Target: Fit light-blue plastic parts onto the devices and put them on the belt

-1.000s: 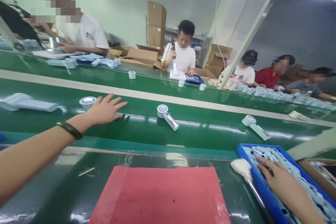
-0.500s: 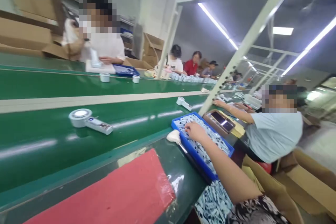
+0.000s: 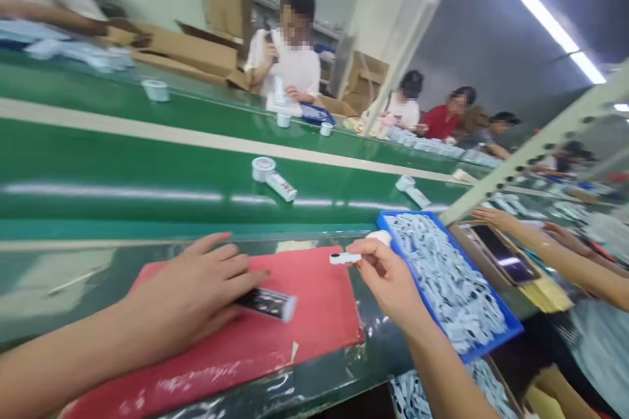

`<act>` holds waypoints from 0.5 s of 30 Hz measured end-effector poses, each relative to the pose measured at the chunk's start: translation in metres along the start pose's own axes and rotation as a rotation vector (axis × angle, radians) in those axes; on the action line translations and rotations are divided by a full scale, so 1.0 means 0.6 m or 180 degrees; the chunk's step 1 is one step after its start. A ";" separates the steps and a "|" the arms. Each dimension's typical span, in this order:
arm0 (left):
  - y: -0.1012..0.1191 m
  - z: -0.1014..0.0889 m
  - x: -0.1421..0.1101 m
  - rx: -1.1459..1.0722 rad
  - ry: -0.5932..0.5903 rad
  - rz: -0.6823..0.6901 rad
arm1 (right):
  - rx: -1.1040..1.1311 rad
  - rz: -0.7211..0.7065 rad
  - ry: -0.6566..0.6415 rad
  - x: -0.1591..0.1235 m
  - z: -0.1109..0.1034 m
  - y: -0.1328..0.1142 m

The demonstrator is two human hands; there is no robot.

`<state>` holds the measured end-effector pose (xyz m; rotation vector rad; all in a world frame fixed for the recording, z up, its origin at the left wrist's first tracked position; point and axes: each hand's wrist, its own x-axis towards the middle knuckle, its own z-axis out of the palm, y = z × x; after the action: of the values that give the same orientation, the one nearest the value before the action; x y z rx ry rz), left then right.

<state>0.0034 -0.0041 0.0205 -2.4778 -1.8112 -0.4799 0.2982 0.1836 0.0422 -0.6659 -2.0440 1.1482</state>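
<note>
My left hand (image 3: 199,281) is over the red mat (image 3: 314,275), its fingers closed around a light-coloured handle part with a dark face (image 3: 270,304); the part's other end is hidden beneath the hand. Between thumb and fingertips, my right hand (image 3: 390,281) pinches a small pale-blue plastic piece with a dark oval (image 3: 344,258), just above the mat's right edge. Beside that hand stands a blue tray (image 3: 514,334) full of similar small pale pieces. A white rounded object (image 3: 381,236) shows partly behind my right hand.
On the green conveyor belt (image 3: 122,150) lie two round-headed handheld devices (image 3: 282,184) (image 3: 413,191). A slanted metal post (image 3: 511,173) rises beyond the tray. A co-worker's arm (image 3: 555,255) reaches near a box with a phone (image 3: 504,255). More pieces (image 3: 413,396) fill a box below.
My right hand has left the blue tray and come to the mat with a small pale piece. My left hand has come into view with the handle part. The view has turned left.
</note>
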 end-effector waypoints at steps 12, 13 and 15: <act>0.032 0.001 -0.005 -0.1122 0.0168 -0.0220 | -0.0780 -0.1469 -0.0226 -0.039 0.190 -0.025; 0.032 0.002 -0.006 -0.1169 0.0208 -0.0216 | -0.1000 -0.1608 -0.0114 -0.043 0.195 -0.024; 0.033 0.006 -0.006 -0.1171 0.0245 -0.0262 | -0.1315 -0.1761 -0.0017 -0.050 0.199 -0.025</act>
<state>0.0217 -0.0129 0.0191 -2.5625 -1.9517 -0.9810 0.2241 0.0930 0.0016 -0.2453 -2.2888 0.4162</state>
